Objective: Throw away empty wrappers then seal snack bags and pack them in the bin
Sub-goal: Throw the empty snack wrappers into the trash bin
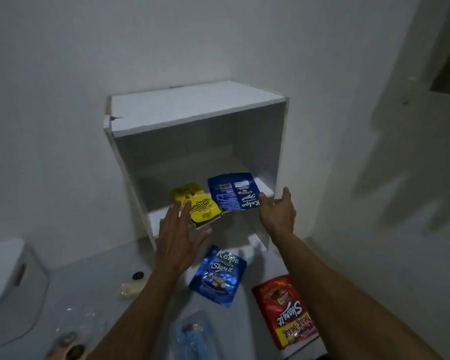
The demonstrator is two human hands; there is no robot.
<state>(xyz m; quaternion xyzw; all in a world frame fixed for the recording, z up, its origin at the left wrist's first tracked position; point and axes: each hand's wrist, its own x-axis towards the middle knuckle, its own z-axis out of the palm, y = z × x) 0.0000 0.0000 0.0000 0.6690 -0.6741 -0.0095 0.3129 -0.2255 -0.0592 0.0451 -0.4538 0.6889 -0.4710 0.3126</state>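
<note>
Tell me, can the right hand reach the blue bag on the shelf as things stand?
Probably yes. The right hand is open right beside the blue bag at the shelf edge, with nothing between them.

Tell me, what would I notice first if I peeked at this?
Probably the two hands reaching into the white shelf: the left hand spread open by the yellow bag, the right hand at the edge of the blue bag beside it. Then the bright packs lower down: another blue pack in the middle and a red bag to its right.
</note>
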